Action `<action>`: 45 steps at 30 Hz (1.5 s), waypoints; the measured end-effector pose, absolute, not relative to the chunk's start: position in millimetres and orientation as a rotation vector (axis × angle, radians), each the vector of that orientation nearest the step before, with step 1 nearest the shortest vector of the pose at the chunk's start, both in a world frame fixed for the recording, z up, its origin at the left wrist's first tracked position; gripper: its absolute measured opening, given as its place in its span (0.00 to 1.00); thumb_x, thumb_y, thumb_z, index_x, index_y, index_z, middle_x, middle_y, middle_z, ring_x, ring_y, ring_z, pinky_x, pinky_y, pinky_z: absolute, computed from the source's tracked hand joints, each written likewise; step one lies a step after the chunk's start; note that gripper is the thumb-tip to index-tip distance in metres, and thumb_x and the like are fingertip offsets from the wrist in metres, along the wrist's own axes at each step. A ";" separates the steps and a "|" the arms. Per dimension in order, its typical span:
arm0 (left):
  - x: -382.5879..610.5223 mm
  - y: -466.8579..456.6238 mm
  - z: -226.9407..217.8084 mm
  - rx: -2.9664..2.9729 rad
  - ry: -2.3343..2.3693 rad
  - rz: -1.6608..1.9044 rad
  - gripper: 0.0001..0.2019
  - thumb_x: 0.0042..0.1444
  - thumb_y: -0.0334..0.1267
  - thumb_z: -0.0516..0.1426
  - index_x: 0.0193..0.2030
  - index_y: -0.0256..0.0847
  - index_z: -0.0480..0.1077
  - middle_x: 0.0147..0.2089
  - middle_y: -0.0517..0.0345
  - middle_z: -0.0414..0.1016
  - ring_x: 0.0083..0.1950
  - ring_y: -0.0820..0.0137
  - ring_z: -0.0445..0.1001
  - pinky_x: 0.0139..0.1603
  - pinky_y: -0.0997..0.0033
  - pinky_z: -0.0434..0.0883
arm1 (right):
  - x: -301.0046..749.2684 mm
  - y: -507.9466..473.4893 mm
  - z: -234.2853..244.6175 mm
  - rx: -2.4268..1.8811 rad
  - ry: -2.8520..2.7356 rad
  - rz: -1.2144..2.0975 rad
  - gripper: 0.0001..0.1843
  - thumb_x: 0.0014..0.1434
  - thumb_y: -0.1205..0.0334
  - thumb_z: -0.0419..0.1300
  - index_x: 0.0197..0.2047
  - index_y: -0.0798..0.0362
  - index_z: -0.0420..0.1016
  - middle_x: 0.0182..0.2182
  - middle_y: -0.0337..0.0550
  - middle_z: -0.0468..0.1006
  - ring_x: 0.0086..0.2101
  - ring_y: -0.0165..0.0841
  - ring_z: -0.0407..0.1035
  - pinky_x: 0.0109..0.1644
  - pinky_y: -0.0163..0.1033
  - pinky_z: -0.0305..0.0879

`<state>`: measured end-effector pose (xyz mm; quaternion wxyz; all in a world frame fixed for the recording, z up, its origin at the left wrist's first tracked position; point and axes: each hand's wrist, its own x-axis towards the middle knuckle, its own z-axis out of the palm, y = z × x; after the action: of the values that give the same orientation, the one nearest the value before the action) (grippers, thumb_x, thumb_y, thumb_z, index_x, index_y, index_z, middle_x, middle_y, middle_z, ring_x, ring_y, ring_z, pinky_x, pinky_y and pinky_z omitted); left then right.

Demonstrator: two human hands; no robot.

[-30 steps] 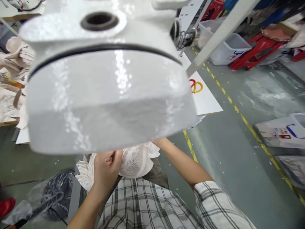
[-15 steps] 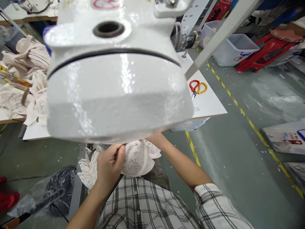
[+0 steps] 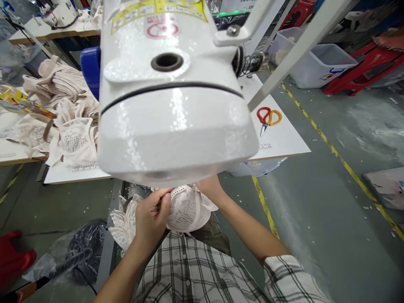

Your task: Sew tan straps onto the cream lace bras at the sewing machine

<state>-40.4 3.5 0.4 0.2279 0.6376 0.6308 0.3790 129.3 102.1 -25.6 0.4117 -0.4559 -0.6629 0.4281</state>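
Under the front of a white sewing machine [image 3: 179,130], a cream lace bra [image 3: 186,210] lies across my lap with a cup facing up. My left hand [image 3: 153,214] pinches the cup's upper edge between thumb and fingers. At the bra's other side is my right hand [image 3: 210,187]; its fingers are hidden behind the cloth and the machine head, so their grip cannot be made out. More cream lace [image 3: 126,223] hangs beside my left wrist. The machine's needle area is out of sight.
Red-and-yellow-handled scissors [image 3: 267,120] lie on the white tabletop [image 3: 284,141] at right. Several cream bras [image 3: 75,136] are heaped at left. A pale machine rod [image 3: 284,63] slants up on the right. Beyond stand a plastic bin [image 3: 328,67] and a red stool [image 3: 362,67].
The camera view has shifted, so the machine and table appear further right and lower, showing more of the machine's top. My hands keep nearly the same pose at the bra.
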 end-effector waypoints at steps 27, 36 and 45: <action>6.3 -32.7 -2.5 1.132 1.400 0.938 0.13 0.63 0.46 0.57 0.48 0.41 0.72 0.38 0.54 0.77 0.36 0.70 0.75 0.38 0.71 0.74 | 180.9 -10.3 -27.3 -1.062 -1.380 1.539 0.11 0.65 0.55 0.59 0.41 0.50 0.79 0.37 0.42 0.79 0.38 0.33 0.73 0.43 0.39 0.68; 8.2 -36.8 -9.3 0.929 1.241 0.956 0.09 0.59 0.43 0.62 0.35 0.39 0.74 0.28 0.62 0.70 0.30 0.75 0.68 0.34 0.75 0.68 | 185.5 -23.2 -27.4 -1.128 -1.520 1.446 0.09 0.64 0.56 0.59 0.38 0.51 0.78 0.32 0.40 0.76 0.33 0.31 0.69 0.36 0.37 0.63; 12.3 -43.6 1.6 1.123 1.360 0.945 0.13 0.63 0.44 0.58 0.30 0.39 0.70 0.26 0.62 0.67 0.29 0.74 0.64 0.32 0.74 0.64 | 179.5 -33.5 -32.9 -1.144 -1.556 1.161 0.07 0.64 0.56 0.61 0.44 0.47 0.75 0.36 0.42 0.76 0.38 0.33 0.70 0.39 0.40 0.68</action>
<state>12.3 -43.6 1.6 0.5400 0.4724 0.5720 0.3975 179.5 -33.5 -32.9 0.4295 -0.4585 -0.6235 0.4654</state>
